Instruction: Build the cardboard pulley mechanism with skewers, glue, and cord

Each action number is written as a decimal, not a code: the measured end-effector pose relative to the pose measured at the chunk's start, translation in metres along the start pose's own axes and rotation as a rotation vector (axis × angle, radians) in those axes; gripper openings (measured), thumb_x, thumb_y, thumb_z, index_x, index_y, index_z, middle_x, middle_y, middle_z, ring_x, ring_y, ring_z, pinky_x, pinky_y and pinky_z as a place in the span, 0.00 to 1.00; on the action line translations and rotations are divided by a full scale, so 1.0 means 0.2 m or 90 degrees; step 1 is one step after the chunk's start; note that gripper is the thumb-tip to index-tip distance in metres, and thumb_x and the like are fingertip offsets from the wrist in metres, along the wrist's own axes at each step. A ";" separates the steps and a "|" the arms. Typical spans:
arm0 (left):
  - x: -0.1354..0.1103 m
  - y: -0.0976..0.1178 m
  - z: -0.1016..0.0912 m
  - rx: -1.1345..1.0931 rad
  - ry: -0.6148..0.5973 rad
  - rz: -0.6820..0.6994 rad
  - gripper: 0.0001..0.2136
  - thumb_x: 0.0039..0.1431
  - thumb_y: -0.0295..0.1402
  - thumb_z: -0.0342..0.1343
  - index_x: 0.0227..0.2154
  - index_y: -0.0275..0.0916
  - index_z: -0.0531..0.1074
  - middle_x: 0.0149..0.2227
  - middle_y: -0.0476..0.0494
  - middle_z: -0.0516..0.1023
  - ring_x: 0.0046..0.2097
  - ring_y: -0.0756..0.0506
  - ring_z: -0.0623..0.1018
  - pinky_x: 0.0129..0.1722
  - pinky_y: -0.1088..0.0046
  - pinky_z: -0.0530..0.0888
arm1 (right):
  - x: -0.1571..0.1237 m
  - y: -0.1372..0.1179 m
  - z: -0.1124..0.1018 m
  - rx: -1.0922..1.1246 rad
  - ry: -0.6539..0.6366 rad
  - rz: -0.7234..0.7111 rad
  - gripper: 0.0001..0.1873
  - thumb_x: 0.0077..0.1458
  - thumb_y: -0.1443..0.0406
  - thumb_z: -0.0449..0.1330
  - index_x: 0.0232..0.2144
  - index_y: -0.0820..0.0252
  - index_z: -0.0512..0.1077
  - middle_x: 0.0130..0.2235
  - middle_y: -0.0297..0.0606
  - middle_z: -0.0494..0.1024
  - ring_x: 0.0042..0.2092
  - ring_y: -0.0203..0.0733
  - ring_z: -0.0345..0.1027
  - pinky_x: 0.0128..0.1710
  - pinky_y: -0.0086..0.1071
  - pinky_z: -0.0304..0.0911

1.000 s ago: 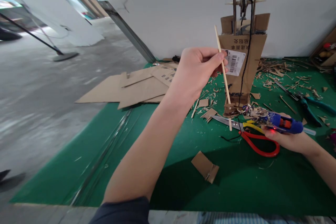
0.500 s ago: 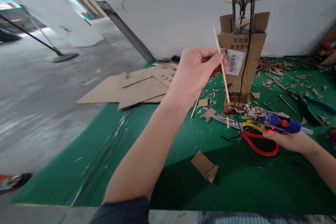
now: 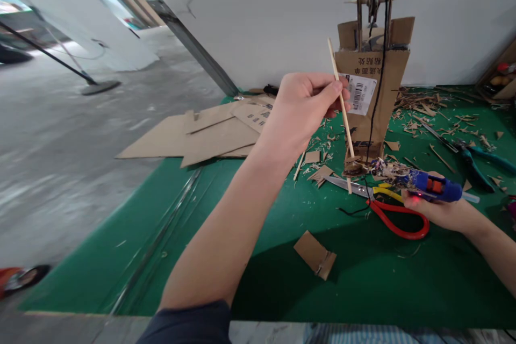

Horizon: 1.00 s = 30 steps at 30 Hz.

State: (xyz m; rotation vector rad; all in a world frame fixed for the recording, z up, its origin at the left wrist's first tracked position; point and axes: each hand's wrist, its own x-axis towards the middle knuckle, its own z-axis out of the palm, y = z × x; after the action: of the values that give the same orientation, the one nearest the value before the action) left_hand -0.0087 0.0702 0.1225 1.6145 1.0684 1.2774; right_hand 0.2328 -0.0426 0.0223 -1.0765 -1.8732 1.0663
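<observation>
My left hand [image 3: 312, 97] pinches a thin wooden stick [image 3: 347, 126] near its upper part. Low on the stick sits a small brown cardboard piece [image 3: 355, 167], and the stick's end sticks out below it. My right hand [image 3: 439, 212] is wrapped round a blue hot glue gun [image 3: 433, 186] with a small red light. Its nozzle, covered in stringy debris, points left at the cardboard piece; whether they touch I cannot tell. Behind stands a tall cardboard box structure [image 3: 373, 86] with a wheel and axle on top and a black cord [image 3: 377, 91] hanging down.
Red and yellow scissors [image 3: 397, 217] lie beneath the glue gun. A small cardboard scrap [image 3: 314, 254] is nearer the front. Flat cardboard sheets [image 3: 217, 137] lie at left, pliers [image 3: 470, 166] and cardboard shavings [image 3: 423, 105] at right on the green table [image 3: 193, 258].
The cardboard piece and the stick's lower end have shifted very slightly. Both hands otherwise keep nearly the same place and the same hold.
</observation>
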 end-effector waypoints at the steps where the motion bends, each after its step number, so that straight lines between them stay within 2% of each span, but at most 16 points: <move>1: 0.00 0.00 0.00 0.001 0.001 -0.001 0.07 0.62 0.30 0.57 0.30 0.35 0.77 0.32 0.43 0.79 0.32 0.50 0.78 0.28 0.77 0.73 | 0.00 0.00 0.00 -0.004 0.004 0.002 0.11 0.59 0.55 0.64 0.33 0.55 0.74 0.29 0.33 0.74 0.29 0.37 0.68 0.29 0.28 0.64; 14: -0.01 0.01 0.00 -0.008 -0.021 0.001 0.08 0.62 0.30 0.57 0.28 0.36 0.76 0.32 0.42 0.79 0.33 0.48 0.79 0.31 0.74 0.75 | 0.01 -0.01 0.00 -0.023 0.016 0.021 0.17 0.55 0.50 0.66 0.28 0.57 0.73 0.26 0.34 0.74 0.28 0.38 0.68 0.27 0.28 0.66; 25: -0.02 0.03 0.01 -0.023 -0.018 -0.023 0.10 0.64 0.27 0.53 0.28 0.35 0.76 0.33 0.43 0.79 0.34 0.50 0.80 0.30 0.76 0.73 | 0.02 -0.08 0.00 -0.008 0.010 0.022 0.16 0.57 0.52 0.65 0.28 0.57 0.74 0.26 0.34 0.73 0.27 0.37 0.65 0.24 0.28 0.62; 30: -0.02 0.02 0.01 -0.040 -0.023 -0.031 0.11 0.64 0.26 0.52 0.27 0.35 0.76 0.31 0.43 0.79 0.33 0.50 0.79 0.29 0.77 0.73 | 0.02 -0.07 0.00 -0.017 0.018 0.020 0.15 0.57 0.53 0.65 0.28 0.56 0.72 0.25 0.34 0.73 0.27 0.37 0.65 0.24 0.29 0.62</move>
State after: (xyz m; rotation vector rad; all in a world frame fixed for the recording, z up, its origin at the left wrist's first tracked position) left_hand -0.0073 0.0653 0.1255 1.5498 1.0306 1.2336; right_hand 0.2280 -0.0428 0.0352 -1.1347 -1.8586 1.0412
